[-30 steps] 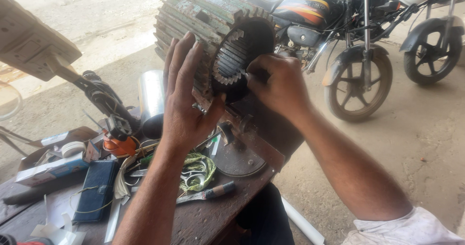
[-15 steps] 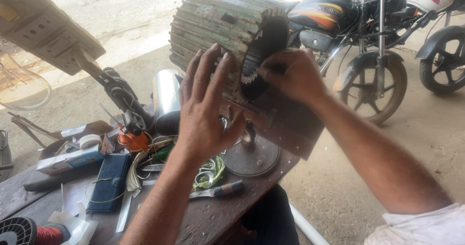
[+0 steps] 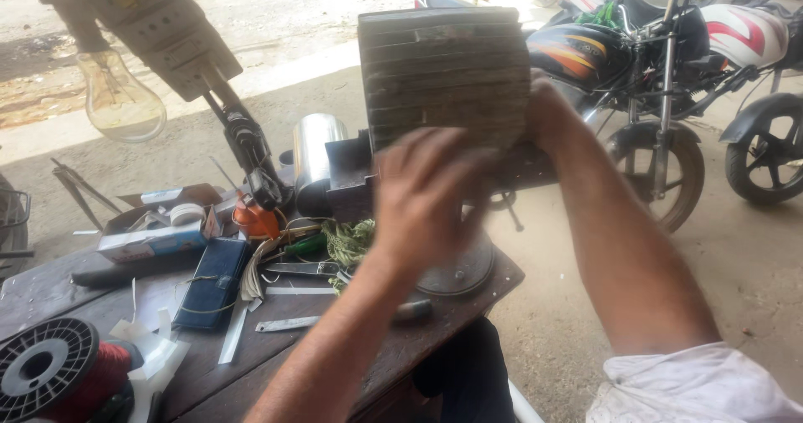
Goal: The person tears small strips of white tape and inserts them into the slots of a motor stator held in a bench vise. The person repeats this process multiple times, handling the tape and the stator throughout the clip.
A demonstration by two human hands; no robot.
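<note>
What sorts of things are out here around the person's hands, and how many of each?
Ribbed metal motor core, with the left hand in front of it and the right hand at its side: 1
Motorcycles: 2
Glass bulb: 1
Wire spool: 1
Shiny metal cylinder: 1
Blue pouch: 1
Total: 7

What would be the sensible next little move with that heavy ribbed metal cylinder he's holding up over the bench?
Probably set the ribbed metal cylinder down on the dark block beneath it. The right hand grips its far side, the blurred left hand covers its near lower edge, and it hangs above a wooden bench crowded with scissors, a dark pouch and a wire spool.
</note>
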